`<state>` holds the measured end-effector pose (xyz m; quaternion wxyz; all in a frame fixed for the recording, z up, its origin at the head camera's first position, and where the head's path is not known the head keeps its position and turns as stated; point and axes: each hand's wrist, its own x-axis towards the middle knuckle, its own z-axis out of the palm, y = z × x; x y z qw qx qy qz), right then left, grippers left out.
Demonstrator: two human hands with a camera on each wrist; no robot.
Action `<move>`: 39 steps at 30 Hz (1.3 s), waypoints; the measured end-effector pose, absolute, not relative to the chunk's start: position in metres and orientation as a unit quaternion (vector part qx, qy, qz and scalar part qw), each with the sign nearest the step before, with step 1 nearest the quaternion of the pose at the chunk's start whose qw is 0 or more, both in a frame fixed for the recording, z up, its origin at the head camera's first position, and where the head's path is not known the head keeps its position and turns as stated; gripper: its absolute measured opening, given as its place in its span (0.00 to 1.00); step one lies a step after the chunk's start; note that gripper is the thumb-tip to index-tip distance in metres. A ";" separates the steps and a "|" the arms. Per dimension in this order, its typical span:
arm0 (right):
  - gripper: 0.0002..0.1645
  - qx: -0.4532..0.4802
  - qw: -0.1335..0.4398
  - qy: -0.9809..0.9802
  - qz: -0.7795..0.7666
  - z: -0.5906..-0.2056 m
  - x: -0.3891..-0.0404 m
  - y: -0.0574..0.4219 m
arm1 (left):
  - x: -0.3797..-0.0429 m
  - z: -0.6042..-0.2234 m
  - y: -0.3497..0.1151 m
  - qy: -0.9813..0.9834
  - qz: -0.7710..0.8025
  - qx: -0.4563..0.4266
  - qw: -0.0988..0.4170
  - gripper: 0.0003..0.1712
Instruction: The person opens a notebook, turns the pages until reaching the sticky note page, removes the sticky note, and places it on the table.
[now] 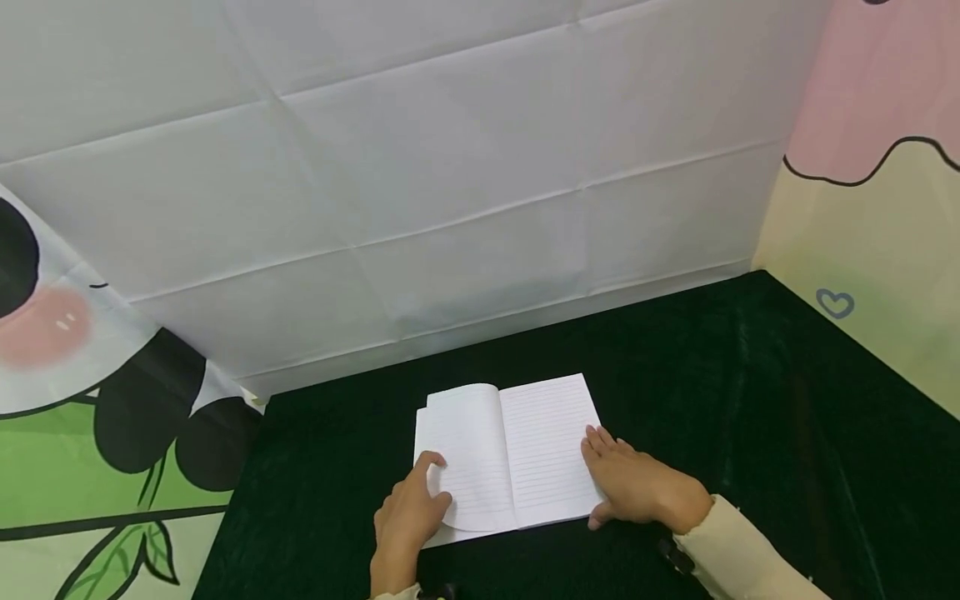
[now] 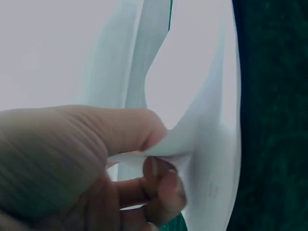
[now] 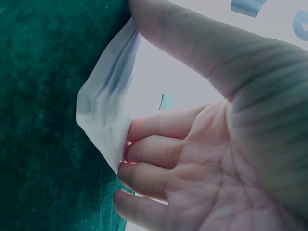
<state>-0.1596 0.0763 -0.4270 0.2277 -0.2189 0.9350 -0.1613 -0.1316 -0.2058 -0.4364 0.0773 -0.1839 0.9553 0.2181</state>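
An open lined notebook (image 1: 551, 450) lies on the dark green cloth, its left pages curving up from the spine. At its lower left edge, my left hand (image 1: 408, 510) pinches a page. The left wrist view shows the bent page (image 2: 202, 96) between thumb and fingertips. My right hand (image 1: 645, 481) rests on the right edge of the notebook, fingers stretched over the page and thumb near the lower corner. In the right wrist view the fingers (image 3: 154, 149) touch the stacked page edges (image 3: 103, 103).
Dark green cloth (image 1: 697, 358) covers the table around the notebook. A creased white sheet (image 1: 450, 167) hangs behind it. Printed panels with cartoon shapes stand at the left (image 1: 60, 467) and right (image 1: 870, 233).
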 end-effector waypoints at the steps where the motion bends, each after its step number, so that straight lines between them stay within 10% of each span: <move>1: 0.58 -0.219 0.229 0.934 -0.163 -0.427 -0.160 0.076 | -0.130 -0.436 -0.208 0.956 0.215 -0.179 0.088 0.23; 9: 0.57 -0.229 0.223 0.934 -0.162 -0.427 -0.161 0.077 | -0.125 -0.435 -0.225 0.952 0.221 -0.171 0.124 0.07; 18: 0.53 -0.233 0.224 0.930 -0.176 -0.428 -0.166 0.082 | -0.128 -0.443 -0.212 0.975 0.194 -0.105 0.038 0.18; 24: 0.32 -0.240 0.220 0.920 -0.220 -0.426 -0.170 0.087 | -0.131 -0.446 -0.187 0.967 0.234 0.049 0.089 0.24; 32: 0.15 -0.295 0.171 0.898 -0.278 -0.432 -0.180 0.097 | -0.130 -0.446 -0.157 0.947 0.275 0.118 0.112 0.07; 39: 0.12 -0.264 0.173 0.908 -0.276 -0.432 -0.184 0.097 | -0.129 -0.446 -0.138 0.960 0.240 0.085 0.114 0.26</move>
